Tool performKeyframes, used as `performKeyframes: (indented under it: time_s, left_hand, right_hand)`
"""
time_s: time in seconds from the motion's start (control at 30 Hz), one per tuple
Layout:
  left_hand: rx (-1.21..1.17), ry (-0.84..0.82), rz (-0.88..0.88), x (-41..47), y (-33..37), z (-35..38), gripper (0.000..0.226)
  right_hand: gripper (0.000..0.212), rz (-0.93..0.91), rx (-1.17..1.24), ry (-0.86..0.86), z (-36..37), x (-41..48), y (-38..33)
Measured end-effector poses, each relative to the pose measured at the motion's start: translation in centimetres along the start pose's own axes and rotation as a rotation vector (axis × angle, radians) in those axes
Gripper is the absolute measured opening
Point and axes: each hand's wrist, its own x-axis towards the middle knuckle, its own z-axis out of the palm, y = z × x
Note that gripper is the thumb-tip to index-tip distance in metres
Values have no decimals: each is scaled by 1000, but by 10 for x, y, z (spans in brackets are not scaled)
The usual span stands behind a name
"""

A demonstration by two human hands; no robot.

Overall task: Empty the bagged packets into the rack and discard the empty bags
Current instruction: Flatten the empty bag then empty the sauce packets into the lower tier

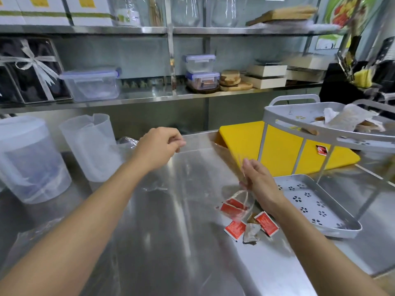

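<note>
My right hand (pixel 259 182) pinches the neck of a clear plastic bag (pixel 245 201) that hangs just above the steel table. Red packets (pixel 234 207) sit in the bag's bottom. Two loose red packets (pixel 234 229) (pixel 267 223) and a crumpled clear wrapper (pixel 252 232) lie on the table below it. The white two-tier rack (pixel 333 228) stands just to the right. Its lower tray is bare and its upper tray (pixel 277 116) holds several pale packets. My left hand (pixel 159 146) hovers further back on the left, fingers curled, with nothing visible in them.
A yellow cutting board (pixel 243 142) lies behind the rack. Two translucent plastic jugs (pixel 92 146) (pixel 30 159) stand at the left, with crumpled clear plastic (pixel 127 144) beside them. More clear film (pixel 155 186) lies on the table under my left forearm. Steel shelves with containers line the back.
</note>
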Motion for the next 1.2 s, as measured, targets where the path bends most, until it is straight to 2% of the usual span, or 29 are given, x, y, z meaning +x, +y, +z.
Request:
performKeyframes:
  time_s: [0.03, 0.13, 0.17, 0.2, 0.27, 0.3, 0.4, 0.47, 0.63, 0.7, 0.73, 0.77, 0.8, 0.87, 0.93, 1.0, 1.1, 1.13, 1.2]
  left_hand:
    - [-22, -10, 10, 1, 5, 6, 15]
    - [14, 27, 34, 4, 21, 26, 16]
    - [22, 61, 49, 5, 26, 32, 16]
    - [15, 95, 67, 6, 30, 36, 17]
    - [9, 147, 119, 7, 36, 45, 16]
    - [36, 173, 157, 8, 38, 49, 16]
    - [128, 250, 267, 7, 39, 60, 15]
    - [158, 305, 292, 4, 36, 65, 26]
    - [42, 511, 171, -14, 29, 89, 48]
    - [-29, 540, 131, -24, 28, 107, 54]
    - [-119, 492, 82, -31, 29, 117, 55]
    - [-256, 374, 4, -38, 31, 126, 53]
    - [-410, 195, -100, -46, 33, 136, 52]
    - [-616, -208, -375, -61, 41, 157, 56]
    - [-765, -483, -663, -71, 49, 176, 60]
    - [-941, -722, -858, -74, 56, 189, 56]
    - [-1089, -1014, -940, -75, 65, 204, 47]
    - [-1128, -1066, -949, -76, 68, 209, 47]
    - [-1183, -1117, -958, -78, 77, 219, 47]
  right_hand:
    - [32, -32, -83, -48, 0, -3, 0]
    - [65, 23, -307, -356, -6, -10, -1]
    - [64, 73, -360, -422, -8, -10, 0]
    - [55, 111, -444, -428, -9, -8, 2]
    - [29, 195, -595, -308, -10, -4, 9]
    - [26, 262, -571, -250, -12, -3, 13]
    - [24, 423, -274, -164, -23, -3, 24]
    - [22, 492, -70, -116, -32, -4, 28]
    - [26, 639, 518, -32, -53, -8, 36]
    - [22, 657, 695, 4, -60, -10, 38]
    - [17, 657, 783, 23, -63, -11, 39]
    - [11, 644, 872, 35, -65, -12, 39]
    - [16, 621, 975, 43, -67, -14, 40]
    - [40, 572, 1162, 17, -73, -19, 41]
    - [47, 531, 1225, 28, -80, -23, 45]
    - [38, 513, 1229, 106, -85, -25, 50]
    - [13, 480, 1199, 269, -92, -29, 54]
    - [10, 473, 1201, 305, -95, -30, 56]
    - [21, 480, 1199, 356, -102, -33, 64]
